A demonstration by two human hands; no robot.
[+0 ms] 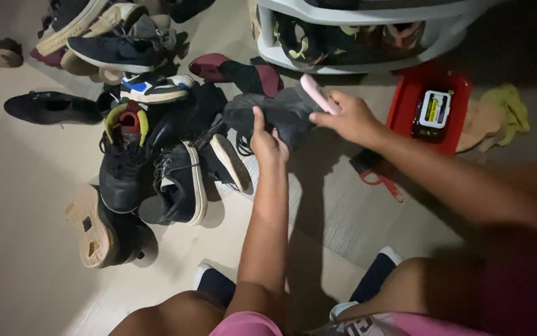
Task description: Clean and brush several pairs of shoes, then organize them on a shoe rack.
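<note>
**Over the shoe pile, both hands on a dark shoe**

Above the floor [19,205], between the shoe pile [150,155] and the red tray [405,106], I am watching a dark grey shoe [281,112] being held up. My left hand [267,144] is gripping it from below, fingers curled round its near side and thumb pointing up. My right hand [349,118] is closing its fingers on a pink brush [318,93], whose end is lying against the shoe's top edge. Just behind it, a maroon and black shoe [237,71] is lying on the floor, and a white rack [355,37] is standing further back.
</note>
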